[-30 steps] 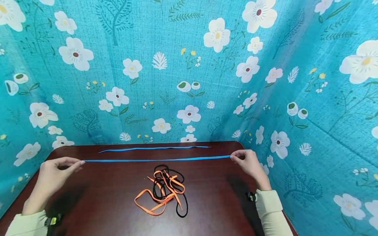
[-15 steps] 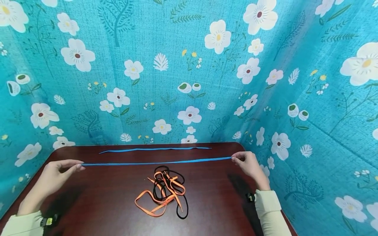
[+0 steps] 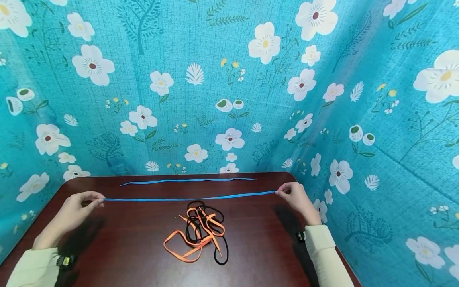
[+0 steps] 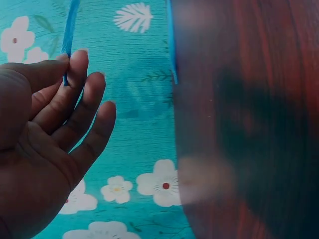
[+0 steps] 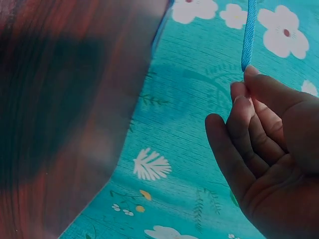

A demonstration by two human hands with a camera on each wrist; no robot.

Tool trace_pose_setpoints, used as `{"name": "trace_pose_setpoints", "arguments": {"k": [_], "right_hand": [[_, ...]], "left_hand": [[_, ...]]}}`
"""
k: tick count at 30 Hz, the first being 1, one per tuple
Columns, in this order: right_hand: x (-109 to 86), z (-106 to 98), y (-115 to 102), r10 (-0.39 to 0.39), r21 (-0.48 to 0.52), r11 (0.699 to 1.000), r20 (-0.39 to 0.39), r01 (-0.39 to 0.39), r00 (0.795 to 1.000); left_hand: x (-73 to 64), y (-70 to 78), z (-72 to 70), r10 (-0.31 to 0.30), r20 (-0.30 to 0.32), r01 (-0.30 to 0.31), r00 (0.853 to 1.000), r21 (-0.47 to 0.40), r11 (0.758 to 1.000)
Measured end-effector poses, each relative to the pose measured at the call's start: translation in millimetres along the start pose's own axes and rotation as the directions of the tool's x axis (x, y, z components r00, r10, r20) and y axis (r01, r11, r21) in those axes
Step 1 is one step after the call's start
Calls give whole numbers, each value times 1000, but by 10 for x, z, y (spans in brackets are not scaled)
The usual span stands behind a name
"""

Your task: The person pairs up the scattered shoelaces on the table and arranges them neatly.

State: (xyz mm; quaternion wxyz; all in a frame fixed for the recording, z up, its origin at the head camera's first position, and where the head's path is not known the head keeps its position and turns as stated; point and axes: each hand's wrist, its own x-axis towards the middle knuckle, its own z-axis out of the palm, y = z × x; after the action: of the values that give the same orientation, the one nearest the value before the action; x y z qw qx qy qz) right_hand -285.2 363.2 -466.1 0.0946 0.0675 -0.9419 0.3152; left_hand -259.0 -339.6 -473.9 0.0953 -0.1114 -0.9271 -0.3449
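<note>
A flat blue shoelace is stretched almost straight across the table between both hands. My left hand pinches its left end between thumb and forefinger; in the left wrist view a short tip of the blue shoelace pokes out below the pinch. At the other end, the thumb and fingertips of my right hand pinch the lace, also visible as a blue strand in the right wrist view. Behind it, a second blue shoelace lies lengthwise near the table's far edge.
On the dark brown table, an orange shoelace and a black shoelace lie tangled in front of the stretched lace. Teal floral cloth hangs behind the table and along its right side.
Over the last half second both hands have come slightly inward, the right one leftward and the left one rightward, still pinching the blue shoelace. The laces on the table have not moved.
</note>
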Motion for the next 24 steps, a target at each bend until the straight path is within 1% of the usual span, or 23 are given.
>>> {"name": "trace_pose_setpoints", "arguments": {"k": [3, 6, 10, 16, 18, 21, 24], "right_hand": [[77, 58, 28, 3, -18, 1000, 5, -3, 1000], [158, 117, 59, 17, -35, 999, 13, -17, 1000], [280, 196, 105, 23, -42, 999, 50, -21, 998], [464, 310, 180, 17, -54, 998, 116, -10, 993], [518, 346, 204, 22, -66, 998, 122, -14, 992], [587, 400, 220, 26, -89, 996, 119, -15, 993], [657, 461, 237, 39, -112, 993, 115, -26, 993]], "left_hand": [[59, -66, 30, -3, 11, 3, 1000, 7, 1000], [125, -125, 53, -29, 23, 28, 999, 27, 999], [220, -208, 89, -67, 48, 65, 997, 47, 997], [373, -368, 179, -87, 81, 78, 993, 100, 992], [424, -419, 219, -90, 96, 77, 991, 123, 989], [490, -479, 272, -88, 119, 73, 989, 125, 989], [545, -507, 303, -100, 134, 84, 986, 120, 989]]}}
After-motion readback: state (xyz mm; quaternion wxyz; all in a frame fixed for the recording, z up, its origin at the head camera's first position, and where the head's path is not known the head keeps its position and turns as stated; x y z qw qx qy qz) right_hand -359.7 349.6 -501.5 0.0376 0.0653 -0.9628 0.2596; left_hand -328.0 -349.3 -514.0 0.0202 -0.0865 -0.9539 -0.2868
